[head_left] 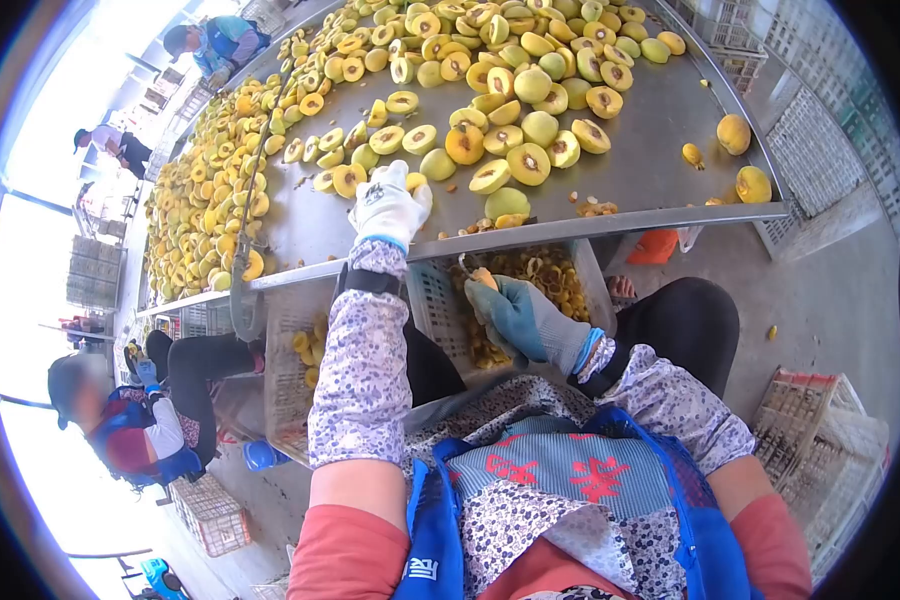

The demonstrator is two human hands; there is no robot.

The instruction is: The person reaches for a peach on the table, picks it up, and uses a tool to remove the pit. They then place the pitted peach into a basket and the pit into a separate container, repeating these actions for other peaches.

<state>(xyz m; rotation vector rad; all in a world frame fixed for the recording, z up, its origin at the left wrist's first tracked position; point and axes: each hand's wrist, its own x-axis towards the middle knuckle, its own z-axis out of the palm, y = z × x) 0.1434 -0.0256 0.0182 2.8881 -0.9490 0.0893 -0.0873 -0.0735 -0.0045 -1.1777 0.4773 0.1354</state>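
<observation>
My left hand (390,205), in a white glove, is over the near edge of the metal table (320,262). A yellow peach half (416,181) shows between its thumb and fingers, mostly covered by the glove. Halved peaches (528,164) with brown pit centres lie just beyond that hand. My right hand (535,320), in a grey-blue glove, is closed around the short wooden handle of a small tool (484,278) with a curved metal end. It is held below the table edge, above a crate (440,300) of yellow peach scraps.
A large heap of peach halves (205,220) covers the table's left side. Two loose peaches (734,134) sit near its right edge. Another crate (288,375) stands left of my legs, with stacked crates (820,440) at right. A co-worker (120,430) sits at left; others are farther back.
</observation>
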